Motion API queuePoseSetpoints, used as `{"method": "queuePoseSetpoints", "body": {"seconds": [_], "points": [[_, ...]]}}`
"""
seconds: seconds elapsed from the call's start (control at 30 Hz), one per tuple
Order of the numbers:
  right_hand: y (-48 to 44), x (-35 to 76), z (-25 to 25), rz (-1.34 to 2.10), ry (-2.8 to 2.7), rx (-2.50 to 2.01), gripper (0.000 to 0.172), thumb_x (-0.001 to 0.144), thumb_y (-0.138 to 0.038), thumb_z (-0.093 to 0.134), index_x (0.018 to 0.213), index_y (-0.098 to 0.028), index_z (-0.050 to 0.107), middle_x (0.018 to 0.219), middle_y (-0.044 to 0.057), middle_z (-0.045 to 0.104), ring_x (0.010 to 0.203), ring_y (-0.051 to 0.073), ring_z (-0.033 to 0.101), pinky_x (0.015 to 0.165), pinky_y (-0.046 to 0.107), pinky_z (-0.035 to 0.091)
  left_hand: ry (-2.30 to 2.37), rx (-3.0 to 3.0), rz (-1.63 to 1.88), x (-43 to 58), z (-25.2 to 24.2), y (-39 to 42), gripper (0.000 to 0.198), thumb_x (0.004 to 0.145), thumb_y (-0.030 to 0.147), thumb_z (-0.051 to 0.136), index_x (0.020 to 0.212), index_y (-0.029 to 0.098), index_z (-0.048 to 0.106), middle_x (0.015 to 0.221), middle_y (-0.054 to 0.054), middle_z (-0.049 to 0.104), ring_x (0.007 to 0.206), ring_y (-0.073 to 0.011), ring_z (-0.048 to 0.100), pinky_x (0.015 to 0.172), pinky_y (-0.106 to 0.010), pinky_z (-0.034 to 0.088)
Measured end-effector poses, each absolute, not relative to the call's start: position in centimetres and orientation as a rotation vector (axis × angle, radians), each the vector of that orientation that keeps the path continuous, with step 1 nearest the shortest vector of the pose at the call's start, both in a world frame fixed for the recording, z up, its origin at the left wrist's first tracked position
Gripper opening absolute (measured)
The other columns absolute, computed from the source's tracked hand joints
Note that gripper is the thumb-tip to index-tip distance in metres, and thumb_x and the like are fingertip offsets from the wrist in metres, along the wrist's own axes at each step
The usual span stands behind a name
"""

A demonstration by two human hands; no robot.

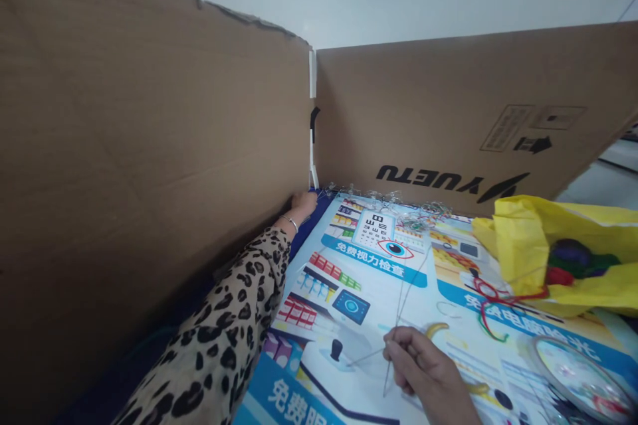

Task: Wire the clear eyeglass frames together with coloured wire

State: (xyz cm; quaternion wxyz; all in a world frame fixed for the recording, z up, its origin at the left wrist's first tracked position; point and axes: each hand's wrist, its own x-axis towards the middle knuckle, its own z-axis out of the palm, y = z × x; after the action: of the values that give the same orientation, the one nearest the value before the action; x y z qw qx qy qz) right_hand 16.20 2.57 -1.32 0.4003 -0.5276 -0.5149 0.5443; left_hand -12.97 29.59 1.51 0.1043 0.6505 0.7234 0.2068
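Low in the view, my right hand point(421, 365) pinches a thin wire point(401, 302) between thumb and fingertips; its strands run upward and out to the lower left. My left arm, in a leopard-print sleeve, stretches to the cardboard corner. There my left hand point(302, 207) is closed, with its fingertips mostly hidden, so what it grips cannot be made out. Just right of it, a row of clear and silvery wire pieces point(391, 198) lies along the foot of the cardboard. Yellow curved handles point(437, 329) show beside and partly behind my right hand.
Tall cardboard panels stand at the left point(149, 113) and back point(448, 99). A printed sheet point(343, 345) covers the table. On the right are a yellow bag point(518, 246) with dark and red bundles, red cord point(491, 289), and a round clear container point(573, 372).
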Motion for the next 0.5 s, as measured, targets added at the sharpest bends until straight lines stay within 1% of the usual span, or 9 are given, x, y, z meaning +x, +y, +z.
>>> {"method": "queuePoseSetpoints", "body": {"seconds": [0.07, 0.13, 0.2, 0.3, 0.4, 0.47, 0.5], "points": [[2.6, 16.2, -1.3, 1.371, -1.309, -1.338, 0.032, 0.070, -0.051, 0.059, 0.074, -0.019, 0.059, 0.055, -0.001, 0.054, 0.047, 0.010, 0.040, 0.045, 0.022, 0.032, 2.024, 1.884, 0.800, -13.2, 2.7, 29.5, 0.020, 0.085, 0.029, 0.052, 0.094, 0.013, 0.059, 0.095, -0.007, 0.061, 0.086, -0.0159, 0.058, 0.077, -0.032, 0.049], [2.6, 16.1, -1.2, 1.365, -1.312, -1.347, 0.031, 0.070, -0.050, 0.059, 0.073, -0.019, 0.059, 0.060, 0.000, 0.057, 0.048, 0.010, 0.041, 0.046, 0.022, 0.033, 1.886, 1.860, 1.021, -13.3, 4.6, 29.3, 0.017, 0.085, 0.024, 0.049, 0.082, 0.012, 0.060, 0.082, -0.006, 0.064, 0.078, -0.0124, 0.059, 0.074, -0.025, 0.048], [2.5, 16.0, -1.1, 1.363, -1.320, -1.347, 0.031, 0.071, -0.050, 0.058, 0.073, -0.019, 0.059, 0.063, 0.001, 0.058, 0.049, 0.010, 0.042, 0.046, 0.022, 0.033, 1.742, 1.835, 1.241, -13.3, 7.0, 28.9, 0.020, 0.088, 0.024, 0.042, 0.084, 0.012, 0.057, 0.084, -0.007, 0.064, 0.076, -0.0090, 0.059, 0.073, -0.021, 0.047], [2.5, 16.0, -0.9, 1.367, -1.329, -1.343, 0.031, 0.071, -0.050, 0.058, 0.073, -0.019, 0.059, 0.063, 0.000, 0.058, 0.049, 0.010, 0.041, 0.045, 0.021, 0.033, 1.553, 1.766, 1.494, -13.4, 11.0, 27.9, 0.022, 0.091, 0.029, 0.035, 0.093, 0.013, 0.050, 0.092, -0.008, 0.064, 0.077, -0.0073, 0.061, 0.073, -0.021, 0.047], [2.5, 16.0, -0.8, 1.357, -1.340, -1.343, 0.030, 0.070, -0.049, 0.059, 0.072, -0.020, 0.058, 0.061, -0.001, 0.056, 0.048, 0.009, 0.040, 0.044, 0.021, 0.032, 1.064, 1.543, 1.763, -13.7, 14.2, 26.3, 0.019, 0.087, 0.033, 0.044, 0.090, 0.015, 0.048, 0.088, -0.005, 0.063, 0.074, -0.0082, 0.063, 0.073, -0.023, 0.048], [2.5, 15.9, -0.8, 1.345, -1.350, -1.331, 0.030, 0.069, -0.050, 0.060, 0.071, -0.019, 0.057, 0.057, -0.002, 0.053, 0.048, 0.009, 0.040, 0.043, 0.020, 0.032, 0.830, 1.428, 1.802, -13.8, 15.6, 24.9, 0.017, 0.085, 0.033, 0.050, 0.087, 0.016, 0.048, 0.083, -0.003, 0.063, 0.072, -0.0079, 0.063, 0.070, -0.022, 0.049], [2.5, 15.9, -0.8, 1.342, -1.353, -1.327, 0.031, 0.068, -0.050, 0.060, 0.070, -0.019, 0.057, 0.055, -0.002, 0.051, 0.047, 0.009, 0.039, 0.043, 0.020, 0.032, 0.836, 1.430, 1.748, -13.9, 16.0, 24.1, 0.017, 0.085, 0.033, 0.050, 0.087, 0.016, 0.048, 0.083, -0.002, 0.063, 0.070, -0.0070, 0.062, 0.068, -0.020, 0.048]]}}
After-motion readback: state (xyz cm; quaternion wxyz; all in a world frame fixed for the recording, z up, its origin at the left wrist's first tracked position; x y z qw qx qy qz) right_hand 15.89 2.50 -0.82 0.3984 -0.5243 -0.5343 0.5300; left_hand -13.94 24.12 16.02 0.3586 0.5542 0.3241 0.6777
